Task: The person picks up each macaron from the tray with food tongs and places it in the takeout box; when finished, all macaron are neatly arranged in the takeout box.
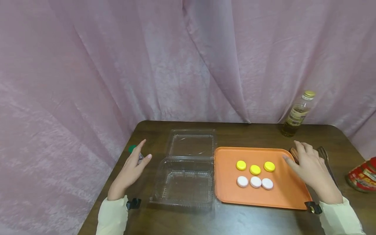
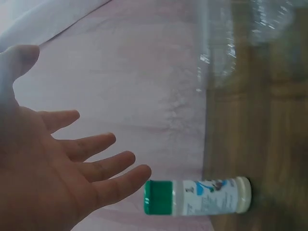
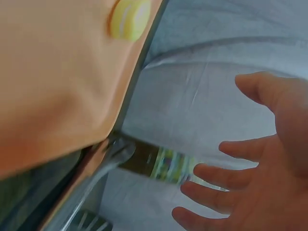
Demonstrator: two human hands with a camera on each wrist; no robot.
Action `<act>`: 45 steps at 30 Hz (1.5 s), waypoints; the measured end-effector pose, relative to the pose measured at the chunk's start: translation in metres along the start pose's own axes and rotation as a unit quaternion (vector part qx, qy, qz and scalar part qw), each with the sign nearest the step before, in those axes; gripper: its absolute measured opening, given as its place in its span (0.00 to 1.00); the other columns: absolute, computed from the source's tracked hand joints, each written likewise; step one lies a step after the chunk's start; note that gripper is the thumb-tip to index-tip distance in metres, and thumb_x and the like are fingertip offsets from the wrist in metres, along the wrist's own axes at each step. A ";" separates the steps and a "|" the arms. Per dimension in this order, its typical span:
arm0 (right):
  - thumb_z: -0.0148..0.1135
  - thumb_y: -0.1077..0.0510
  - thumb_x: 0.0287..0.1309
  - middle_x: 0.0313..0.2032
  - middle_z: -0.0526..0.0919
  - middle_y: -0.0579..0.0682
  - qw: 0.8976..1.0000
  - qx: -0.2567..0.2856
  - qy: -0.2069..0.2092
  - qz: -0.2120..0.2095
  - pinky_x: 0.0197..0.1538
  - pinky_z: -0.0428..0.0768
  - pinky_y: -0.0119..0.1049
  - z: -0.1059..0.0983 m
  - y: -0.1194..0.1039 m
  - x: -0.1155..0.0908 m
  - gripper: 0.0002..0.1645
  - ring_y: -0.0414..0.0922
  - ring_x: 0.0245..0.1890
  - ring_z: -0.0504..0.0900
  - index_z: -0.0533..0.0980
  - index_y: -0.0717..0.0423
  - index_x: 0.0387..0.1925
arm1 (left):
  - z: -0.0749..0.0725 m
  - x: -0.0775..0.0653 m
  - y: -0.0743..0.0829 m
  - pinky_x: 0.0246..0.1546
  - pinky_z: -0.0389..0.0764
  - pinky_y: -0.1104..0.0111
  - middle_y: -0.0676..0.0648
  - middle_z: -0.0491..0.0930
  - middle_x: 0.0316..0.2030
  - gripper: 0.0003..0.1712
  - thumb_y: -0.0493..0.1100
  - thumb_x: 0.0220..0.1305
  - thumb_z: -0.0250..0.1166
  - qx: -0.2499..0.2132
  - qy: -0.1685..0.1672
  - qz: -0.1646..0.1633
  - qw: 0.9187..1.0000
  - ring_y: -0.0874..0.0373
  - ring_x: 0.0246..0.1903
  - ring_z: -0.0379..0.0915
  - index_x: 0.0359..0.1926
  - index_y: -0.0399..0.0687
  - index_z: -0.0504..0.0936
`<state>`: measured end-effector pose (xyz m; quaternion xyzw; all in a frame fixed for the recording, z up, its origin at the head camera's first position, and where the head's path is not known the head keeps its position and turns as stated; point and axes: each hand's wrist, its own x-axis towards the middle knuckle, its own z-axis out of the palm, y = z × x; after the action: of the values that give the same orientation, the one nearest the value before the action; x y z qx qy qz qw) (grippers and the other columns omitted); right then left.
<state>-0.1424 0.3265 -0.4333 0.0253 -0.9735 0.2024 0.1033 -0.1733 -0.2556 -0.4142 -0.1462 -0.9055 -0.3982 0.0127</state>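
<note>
My left hand [image 1: 130, 171] is held over the table's left side with fingers spread and holds nothing. Beside it lies an empty clear plastic clamshell box [image 1: 188, 187], its lid [image 1: 192, 145] folded back. Beyond the left fingertips stands a shaker bottle with a green cap [image 2: 161, 198], mostly hidden by the hand in the head view. Over the right edge of an orange tray [image 1: 227, 194] hovers my right hand [image 1: 314, 169], fingers apart, nothing in it. On the tray are three yellow macarons [image 1: 255, 169] in a row behind three white macarons [image 1: 255, 182].
An oil bottle [image 1: 295, 119] with a yellow cap stands at the back right. A metal utensil [image 1: 322, 153] and a brown wooden piece [image 1: 294, 154] lie beside the tray, partly behind the right hand. At the far right is a red can [image 1: 364, 176]. Pink curtain [image 1: 188, 65] hangs behind the table.
</note>
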 end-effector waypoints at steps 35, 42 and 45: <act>0.72 0.46 0.55 0.49 0.50 0.92 0.985 -0.027 -0.117 0.126 0.36 0.68 0.77 0.005 0.089 -0.038 0.61 0.89 0.44 0.60 0.45 0.86 0.63 | 0.040 -0.040 -0.032 0.40 0.83 0.64 0.30 0.71 0.63 0.40 0.42 0.69 0.65 -0.071 -0.027 -0.008 0.997 0.45 0.50 0.78 0.75 0.36 0.57; 0.70 0.44 0.59 0.43 0.54 0.90 0.984 -0.039 -0.111 0.130 0.37 0.71 0.72 0.007 0.091 -0.039 0.66 0.85 0.38 0.68 0.39 0.91 0.62 | 0.044 -0.046 -0.039 0.32 0.86 0.61 0.24 0.69 0.61 0.39 0.33 0.69 0.61 -0.181 -0.052 -0.029 0.982 0.45 0.45 0.80 0.75 0.29 0.53; 0.70 0.41 0.59 0.39 0.57 0.88 0.985 -0.047 -0.102 0.132 0.35 0.72 0.70 0.007 0.092 -0.039 0.66 0.83 0.36 0.69 0.40 0.91 0.60 | 0.047 -0.047 -0.044 0.32 0.86 0.59 0.22 0.68 0.58 0.37 0.31 0.70 0.59 -0.228 -0.065 -0.032 0.971 0.48 0.44 0.81 0.73 0.24 0.52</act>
<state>-0.1137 0.4085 -0.4835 -0.0881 -0.9821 0.1648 -0.0232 -0.1365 -0.2619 -0.4844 -0.1416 -0.7937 -0.5843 -0.0924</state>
